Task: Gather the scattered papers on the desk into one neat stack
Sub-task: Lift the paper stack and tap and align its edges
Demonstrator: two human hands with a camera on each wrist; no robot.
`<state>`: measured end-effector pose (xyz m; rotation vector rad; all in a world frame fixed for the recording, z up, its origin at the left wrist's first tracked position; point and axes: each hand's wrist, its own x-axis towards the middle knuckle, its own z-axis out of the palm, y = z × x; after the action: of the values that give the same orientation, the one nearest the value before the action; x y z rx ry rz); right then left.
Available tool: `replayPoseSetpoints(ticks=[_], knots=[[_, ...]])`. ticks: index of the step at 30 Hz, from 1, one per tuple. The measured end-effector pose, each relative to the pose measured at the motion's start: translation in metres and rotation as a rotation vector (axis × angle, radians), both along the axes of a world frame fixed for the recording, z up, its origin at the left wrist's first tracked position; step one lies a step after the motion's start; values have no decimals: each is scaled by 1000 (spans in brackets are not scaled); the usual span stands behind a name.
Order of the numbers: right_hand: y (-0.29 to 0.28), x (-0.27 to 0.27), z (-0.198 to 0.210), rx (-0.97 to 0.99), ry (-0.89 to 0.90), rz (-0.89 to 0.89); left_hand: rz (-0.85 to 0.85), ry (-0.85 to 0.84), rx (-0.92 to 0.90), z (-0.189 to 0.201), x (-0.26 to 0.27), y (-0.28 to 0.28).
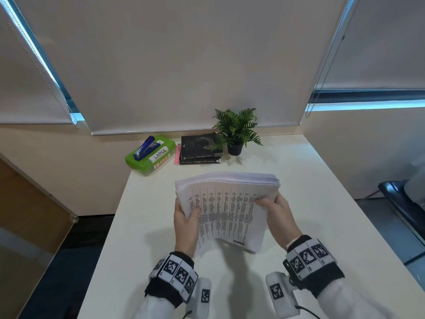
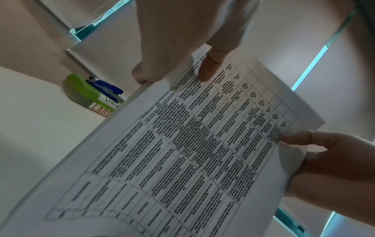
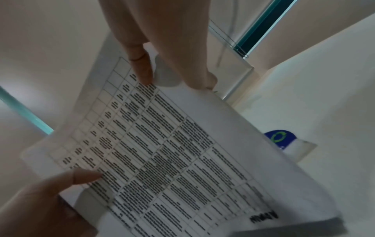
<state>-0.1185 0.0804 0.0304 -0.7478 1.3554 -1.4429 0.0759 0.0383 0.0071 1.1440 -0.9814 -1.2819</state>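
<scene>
Stack of papers (image 1: 226, 203) held above the middle of the white tabletop (image 1: 322, 203), lower end nearest the near edge, either touching the surface or just above it; which cannot be told. The stack is leaning away, its long axis running from the near edge up toward the far edge, with the printed table facing the person and a bold heading at the lower end. The upper edge is fanning slightly, showing many sheets.

The left hand (image 1: 185, 223) is gripping the left side of the stack, thumb lying across the printed face, the other fingers curling behind. The right hand (image 1: 279, 211) is gripping the right side likewise, thumb on the face. Both wrists, wearing black-and-white patterned bands, are angling inward from the near edge.

Near the far edge a green box (image 1: 150, 156) labelled LARGE is carrying a blue stapler (image 1: 146, 148); beside it two dark books (image 1: 200, 149) are lying stacked, and a potted fern (image 1: 236, 131) is standing just right of them.

The left wrist view is showing the left thumb (image 2: 209, 67) pressing on the sheet, the right hand (image 2: 324, 154) pinching the opposite side, and the green box (image 2: 81, 89) beyond. The right wrist view is showing the stack's thickness at its lower corner and a blue round object (image 3: 279, 137) partly hidden behind the papers, unseen elsewhere.
</scene>
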Motion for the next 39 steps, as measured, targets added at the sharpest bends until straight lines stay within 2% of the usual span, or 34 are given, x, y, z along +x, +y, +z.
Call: replayPoseSetpoints(ticks=[3, 7, 12, 19, 22, 26, 29, 32, 39], knots=[[7, -3, -12, 9, 35, 32, -60, -51, 18, -8, 9, 3], [10, 3, -26, 37, 77, 31, -89, -7, 53, -17, 6, 4], [8, 6, -15, -31, 56, 26, -20, 2, 6, -16, 3, 9], [5, 3, -14, -95, 95, -52, -62, -75, -22, -17, 10, 2], [7, 6, -12, -170, 267, -97, -51, -106, -33, -18, 6, 0], [11, 6, -8, -339, 895, -225, -32, -155, -48, -21, 6, 1], [12, 7, -3, -360, 1180, -191, -32, -161, -46, -20, 7, 0], [11, 8, 0, -343, 1215, -178, -42, -131, -26, -21, 8, 0], [8, 8, 1, -425, 1137, -181, -77, -90, 5, -27, 10, -1]])
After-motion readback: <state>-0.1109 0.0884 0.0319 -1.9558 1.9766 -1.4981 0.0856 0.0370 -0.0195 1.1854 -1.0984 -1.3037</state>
